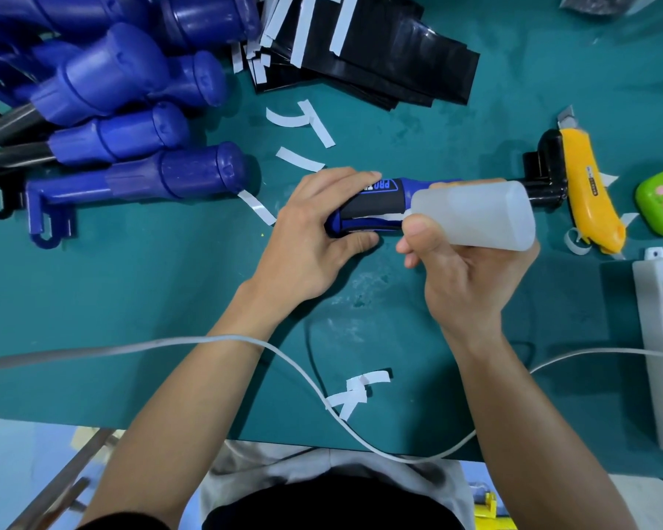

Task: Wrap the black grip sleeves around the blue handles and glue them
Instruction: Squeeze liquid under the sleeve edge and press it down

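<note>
Teal mat (169, 300): work surface; every place below is given from the blue handle in the hands.
Blue handle (364, 227): lies flat at mat centre, a black grip sleeve (372, 206) partly wrapped round it.
Left hand (314, 231): clamped on the handle's left end, fingers over the top, thumb below.
Right hand (464, 273): closed around a translucent glue bottle (479, 214), nozzle probably touching the sleeve seam; the tip is hidden.
Bare handles (131, 120): piled to the upper left.
Loose sleeves (360, 51): stacked above.
Yellow knife (586, 193): to the right.
Paper strips (303, 124): scattered above and below.
White cable (284, 357): crosses below, over the left wrist.
</note>
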A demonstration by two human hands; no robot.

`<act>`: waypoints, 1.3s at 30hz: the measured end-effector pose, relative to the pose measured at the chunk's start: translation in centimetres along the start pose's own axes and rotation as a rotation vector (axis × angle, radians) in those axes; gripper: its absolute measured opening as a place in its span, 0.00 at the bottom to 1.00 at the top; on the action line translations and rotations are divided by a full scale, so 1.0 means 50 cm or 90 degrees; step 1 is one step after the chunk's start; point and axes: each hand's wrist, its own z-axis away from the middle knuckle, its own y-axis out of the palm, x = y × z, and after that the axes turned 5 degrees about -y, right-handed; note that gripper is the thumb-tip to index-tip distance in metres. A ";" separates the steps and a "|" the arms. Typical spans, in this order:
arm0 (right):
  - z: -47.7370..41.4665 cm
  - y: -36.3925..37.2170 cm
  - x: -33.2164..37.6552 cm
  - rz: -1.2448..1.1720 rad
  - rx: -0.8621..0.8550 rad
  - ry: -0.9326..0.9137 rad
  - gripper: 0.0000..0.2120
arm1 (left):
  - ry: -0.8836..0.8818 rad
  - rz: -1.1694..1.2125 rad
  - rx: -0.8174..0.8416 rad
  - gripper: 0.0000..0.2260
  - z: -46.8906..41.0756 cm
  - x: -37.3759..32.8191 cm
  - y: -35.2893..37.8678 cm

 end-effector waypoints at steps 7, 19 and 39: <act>-0.003 -0.005 -0.004 0.019 0.002 -0.006 0.16 | 0.004 0.000 -0.002 0.28 0.000 0.003 0.002; -0.013 -0.007 0.010 0.018 0.002 -0.027 0.12 | 0.000 -0.003 0.008 0.28 -0.001 -0.006 -0.004; -0.020 -0.016 0.013 0.020 0.004 -0.013 0.15 | -0.017 0.001 0.011 0.29 0.000 -0.014 -0.006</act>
